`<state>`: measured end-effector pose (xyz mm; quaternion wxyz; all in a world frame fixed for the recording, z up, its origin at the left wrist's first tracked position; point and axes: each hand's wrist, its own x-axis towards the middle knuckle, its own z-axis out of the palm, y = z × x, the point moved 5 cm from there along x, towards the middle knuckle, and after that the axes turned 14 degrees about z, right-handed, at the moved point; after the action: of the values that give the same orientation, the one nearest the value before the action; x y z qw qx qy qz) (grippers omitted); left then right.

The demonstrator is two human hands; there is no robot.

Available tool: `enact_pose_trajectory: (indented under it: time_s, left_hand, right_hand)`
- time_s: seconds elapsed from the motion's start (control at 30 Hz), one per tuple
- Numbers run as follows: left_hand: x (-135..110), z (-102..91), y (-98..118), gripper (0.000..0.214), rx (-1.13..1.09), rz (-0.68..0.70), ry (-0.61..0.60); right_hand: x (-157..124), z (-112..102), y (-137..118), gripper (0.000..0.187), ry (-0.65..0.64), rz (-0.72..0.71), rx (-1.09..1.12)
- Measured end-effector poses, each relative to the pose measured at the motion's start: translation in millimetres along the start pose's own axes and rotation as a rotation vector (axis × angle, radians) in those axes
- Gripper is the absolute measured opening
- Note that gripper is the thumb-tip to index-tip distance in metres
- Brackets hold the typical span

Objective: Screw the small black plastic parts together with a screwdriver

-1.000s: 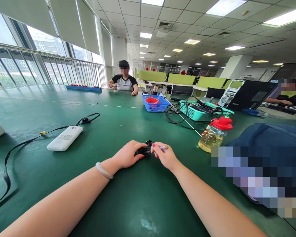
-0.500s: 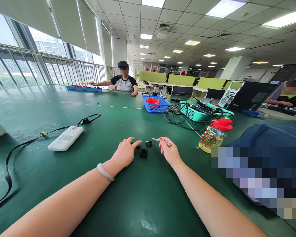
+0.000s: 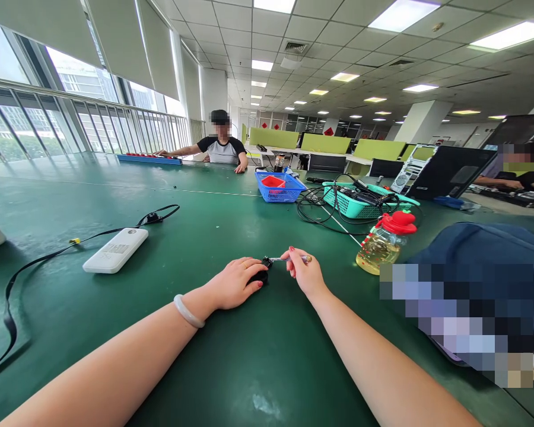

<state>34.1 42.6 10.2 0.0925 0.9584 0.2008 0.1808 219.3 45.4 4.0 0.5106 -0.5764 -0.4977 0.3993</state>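
My right hand [image 3: 305, 270] is closed around a small screwdriver [image 3: 278, 258], its thin metal shaft pointing left and its handle end showing past my fingers. The shaft's tip is at a small black part [image 3: 267, 261] with an irregular shape; whether it touches cannot be made out. My left hand [image 3: 235, 283] lies on the green table, thumb and fingers closed about a black block [image 3: 260, 276], which is partly hidden beneath them. The small black part stands just beyond the fingertips of that hand.
On the left lie a white power bank [image 3: 115, 250] and a black strap [image 3: 40, 259]. To the right are a red-lidded bottle [image 3: 380, 246], a dark blue bag [image 3: 480, 249] and a teal basket [image 3: 351, 207] with cables. A blue basket [image 3: 282, 194] stands farther back. Across the table sits a person [image 3: 222, 148].
My left hand has moved right and closed on the black block. The screwdriver has swung more level, and its tip has come down to the small black part.
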Motion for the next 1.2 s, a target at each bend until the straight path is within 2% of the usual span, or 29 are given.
enact_pose_trajectory:
  time_s: [0.1,0.23,0.37,0.53,0.6,0.73,0.9,1.07,1.2]
  left_hand:
    - [0.3,0.9,-0.8,0.035,0.028,0.003,-0.005]
    - [-1.0,-2.4,-4.0,0.028,0.047,-0.080,0.029]
    - [-3.2,-5.2,-4.0,0.039,0.018,-0.136,0.030]
    - [-0.2,-0.9,-0.3,0.059,-0.013,-0.104,-0.004]
    - [2.9,3.5,1.6,0.060,0.001,-0.085,-0.035]
    - [8.1,10.5,8.8,0.047,0.051,-0.047,-0.065]
    - [7.9,13.4,23.3,0.026,0.082,-0.026,-0.063]
    - [-8.6,8.6,36.2,0.022,0.089,-0.074,-0.089]
    - [-47.1,-7.9,34.3,0.021,0.078,-0.114,-0.081]
  right_hand:
    - [-1.1,1.4,-1.7,0.050,-0.012,0.023,0.018]
    - [-2.0,6.8,-2.5,0.051,-0.097,0.042,0.044]
    - [-1.9,9.6,-1.6,0.050,-0.153,0.029,0.122]
    - [5.1,-3.8,2.6,0.047,-0.061,0.048,0.442]
    - [8.7,-11.1,4.5,0.045,-0.014,0.060,0.554]
    - [14.4,-21.7,9.5,0.041,0.072,0.077,0.661]
    - [16.6,-22.0,15.3,0.039,0.102,0.108,0.675]
    - [14.4,-20.6,16.3,0.038,0.098,0.135,0.668]
    - [13.9,-20.9,15.6,0.038,0.084,0.132,0.675]
